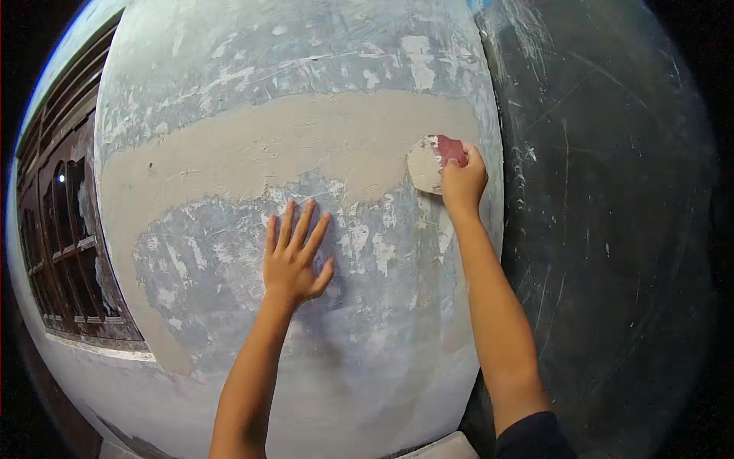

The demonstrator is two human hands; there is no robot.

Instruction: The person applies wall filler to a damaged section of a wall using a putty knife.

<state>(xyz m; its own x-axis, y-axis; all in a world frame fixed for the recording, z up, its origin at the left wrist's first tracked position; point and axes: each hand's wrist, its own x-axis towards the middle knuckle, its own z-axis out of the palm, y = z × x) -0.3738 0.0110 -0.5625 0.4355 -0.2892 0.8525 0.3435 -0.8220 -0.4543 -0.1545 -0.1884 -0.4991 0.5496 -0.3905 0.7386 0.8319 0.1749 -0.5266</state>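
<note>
Flat against the patchy grey-blue wall [359, 306] rests my left hand [294, 256], fingers spread, just below a band of beige plaster [306, 130]. Higher and to the right, my right hand [464, 180] grips a putty-smeared scraper [426, 164] by its dark red upper part. The scraper's blade lies at the right part of the beige band, close to its lower edge. White smears and scratches cover the wall around both hands.
A brown wooden window frame with bars [69, 237] stands at the left. Along the right runs a dark wall [604, 214] with white scratches, meeting the lighter wall at a vertical edge. A pale object [443, 447] shows at the bottom.
</note>
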